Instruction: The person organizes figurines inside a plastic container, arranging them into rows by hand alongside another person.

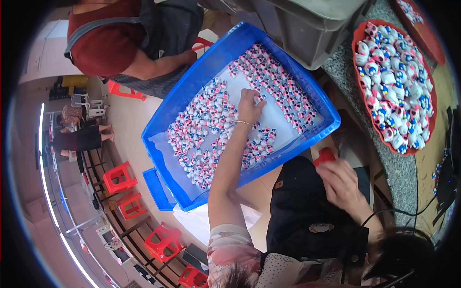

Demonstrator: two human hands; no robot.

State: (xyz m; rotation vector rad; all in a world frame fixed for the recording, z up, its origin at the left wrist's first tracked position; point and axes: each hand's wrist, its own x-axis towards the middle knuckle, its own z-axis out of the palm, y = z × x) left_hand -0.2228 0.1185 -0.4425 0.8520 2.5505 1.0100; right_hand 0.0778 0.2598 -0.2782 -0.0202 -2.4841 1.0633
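My left hand (pixel 249 109) reaches into a large blue plastic bin (pixel 293 165), its fingers pinched on a small white, pink and blue figurine (pixel 260 98). Around it lie many similar figurines (pixel 204 113) on a white sheet (pixel 281 127) that lines the bin. Those along the far right side sit in close rows; the ones at the left and near side are scattered loosely. Outside the bin, over my dark apron, my right hand (pixel 341 185) has its fingers curled at a small red object (pixel 324 156). Its exact kind is unclear.
A red scalloped tray (pixel 434 113) heaped with figurines stands on the speckled counter (pixel 398 189) at right. Beyond the bin are a grey crate (pixel 297 33) and another person (pixel 129 53) in an apron. Several red stools (pixel 163 242) line the left.
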